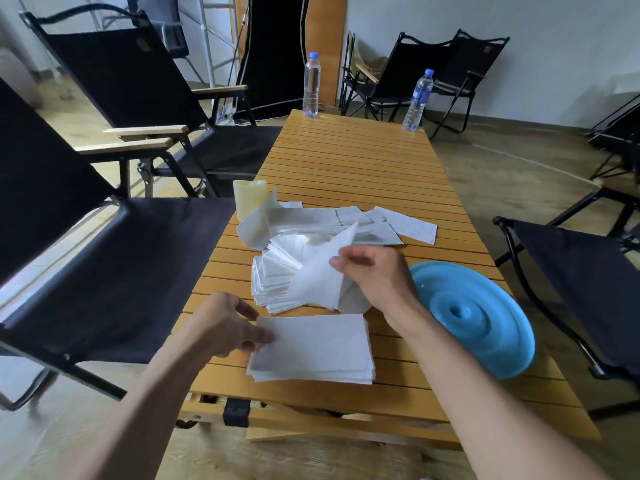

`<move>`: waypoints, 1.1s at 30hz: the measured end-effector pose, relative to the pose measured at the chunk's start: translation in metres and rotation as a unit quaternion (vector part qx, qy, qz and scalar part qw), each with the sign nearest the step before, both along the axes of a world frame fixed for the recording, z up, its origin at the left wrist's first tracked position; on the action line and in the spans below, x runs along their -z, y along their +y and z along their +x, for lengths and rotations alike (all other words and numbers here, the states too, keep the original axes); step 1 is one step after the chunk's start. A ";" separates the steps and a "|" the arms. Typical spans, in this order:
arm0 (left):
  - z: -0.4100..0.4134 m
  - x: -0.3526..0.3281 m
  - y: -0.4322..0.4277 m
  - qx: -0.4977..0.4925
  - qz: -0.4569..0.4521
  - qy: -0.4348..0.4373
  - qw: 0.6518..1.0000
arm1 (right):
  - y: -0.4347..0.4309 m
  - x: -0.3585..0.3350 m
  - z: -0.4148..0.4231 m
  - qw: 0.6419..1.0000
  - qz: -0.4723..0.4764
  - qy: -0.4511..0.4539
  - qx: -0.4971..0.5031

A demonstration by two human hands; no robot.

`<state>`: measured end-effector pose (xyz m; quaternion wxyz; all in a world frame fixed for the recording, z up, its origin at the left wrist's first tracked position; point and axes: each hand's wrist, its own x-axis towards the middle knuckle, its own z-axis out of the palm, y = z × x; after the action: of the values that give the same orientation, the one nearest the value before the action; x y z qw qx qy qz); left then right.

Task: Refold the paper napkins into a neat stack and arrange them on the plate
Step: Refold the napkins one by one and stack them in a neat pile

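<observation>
white paper napkins [311, 230] strewn mid yellow slatted wooden desk [346, 161]. round blue plastic plate [485, 327] just right. neat folded napkin stack [311, 348] near front edge, left hand [225, 323] fingers pinching left side. right hand [377, 271] fingers clamped on raised single napkin [318, 278].

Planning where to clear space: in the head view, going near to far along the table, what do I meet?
Neat napkin stack, left hand holding its edge → jumbled napkin pile, right hand pinching a raised napkin above it → loose unfolded napkins → two water bottles.
</observation>
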<state>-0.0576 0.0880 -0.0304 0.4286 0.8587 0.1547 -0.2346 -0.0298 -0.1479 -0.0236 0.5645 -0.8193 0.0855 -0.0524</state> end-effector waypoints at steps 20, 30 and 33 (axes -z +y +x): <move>-0.002 -0.019 0.008 0.032 -0.002 -0.032 0.999 | -0.010 -0.035 -0.022 0.946 0.040 0.085 -0.310; -0.009 -0.039 0.021 0.073 -0.334 -0.066 0.937 | -0.007 -0.035 -0.024 0.948 0.044 0.100 -0.298; -0.008 -0.032 0.016 0.046 -0.232 -0.125 0.964 | -0.017 -0.036 -0.023 0.952 0.016 0.139 -0.274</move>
<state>-0.0655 0.1038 0.0014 0.6209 0.7642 0.0015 -0.1748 -0.0533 -0.1649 0.0124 0.5528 -0.8012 -0.0637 0.2200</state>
